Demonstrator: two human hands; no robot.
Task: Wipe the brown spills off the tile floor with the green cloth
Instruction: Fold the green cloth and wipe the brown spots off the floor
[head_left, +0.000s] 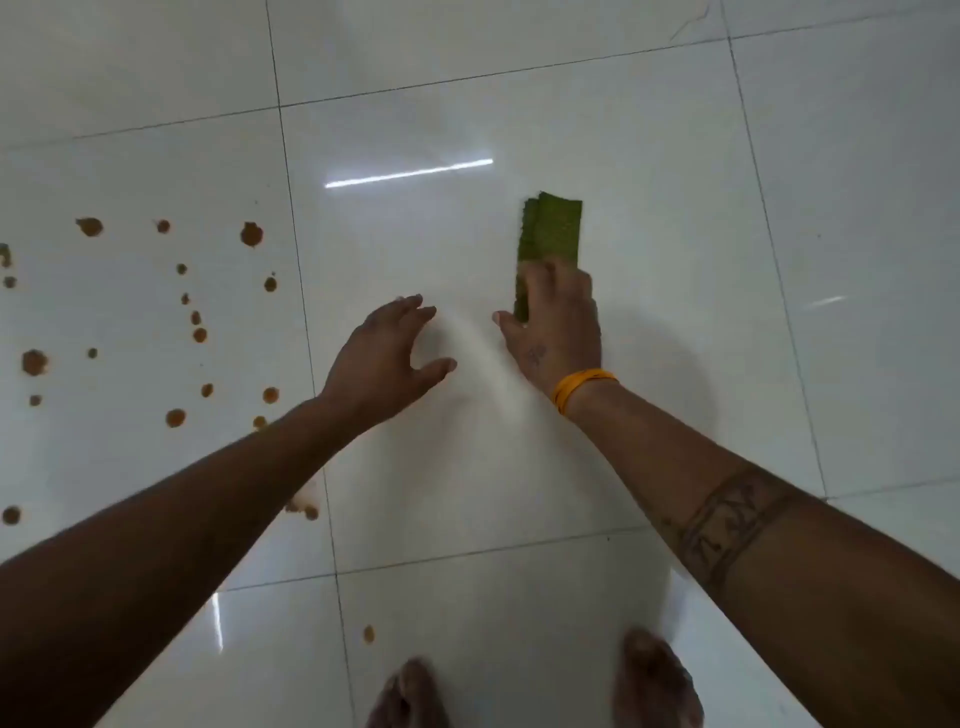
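Right hand (556, 322) grips the folded green cloth (551, 234) on clean tile floor (675, 156), left hand (387, 345) hovers released; brown spills (251, 234) lie well left, so sweep leftward, pressing flat, gathering drops inward.

Soft, even light, a touch dim, with glare on glossy tile.

I see a bright streak reflected at upper centre on the tile floor (675, 156), faint shadow beneath the arms, motion blur on the left hand (384, 348), and grout lines bowing toward the edges.
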